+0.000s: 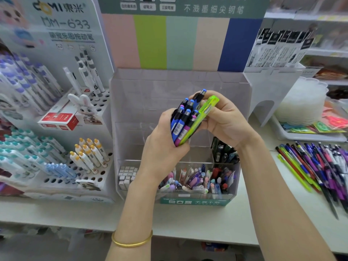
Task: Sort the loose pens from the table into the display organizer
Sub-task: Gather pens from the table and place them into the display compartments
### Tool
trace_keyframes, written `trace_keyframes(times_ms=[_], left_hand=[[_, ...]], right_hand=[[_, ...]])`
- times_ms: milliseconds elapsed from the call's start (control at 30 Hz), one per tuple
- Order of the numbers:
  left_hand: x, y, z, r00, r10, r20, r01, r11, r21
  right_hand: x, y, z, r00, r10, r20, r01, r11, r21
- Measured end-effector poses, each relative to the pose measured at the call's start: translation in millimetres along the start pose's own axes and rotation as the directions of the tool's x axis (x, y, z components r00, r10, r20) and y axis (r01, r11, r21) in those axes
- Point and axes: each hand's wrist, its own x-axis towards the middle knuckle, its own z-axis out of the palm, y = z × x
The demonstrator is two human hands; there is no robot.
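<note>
Left hand (162,140) grips a bundle of blue pens (181,119) over the clear display organizer (180,87). Right hand (224,119) pinches the lime-green pen (201,117) beside it. Loose pens (316,166) lie on the right.

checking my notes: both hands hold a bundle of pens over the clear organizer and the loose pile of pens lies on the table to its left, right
Not quite. The left hand and right hand do hold the bundle of pens over the clear organizer, but the head view shows the loose pile of pens on the table to its right, not its left.
</note>
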Motion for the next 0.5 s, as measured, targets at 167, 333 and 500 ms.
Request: trace_keyframes(times_ms=[167,333,500], left_hand=[[4.5,5.4,-0.4,0.971,-0.146,0.188,0.197,0.936,-0.291],[10.3,4.1,0.0,0.891,-0.210,0.401,0.388,0.811,-0.438],[17.1,-2.4,3.9,0.850,-0.193,0.489,0.450,0.748,-0.487]], right_hand=[[5.0,-1.8,4.2,0.989,-0.026,-0.148,0.005,0.990,-0.139],[8.7,-7.4,3.5,0.942,-0.019,-0.334,-0.081,0.956,-0.282],[9.4,-11.1,4.6,0.871,-0.081,-0.485,-0.123,0.919,-0.374]])
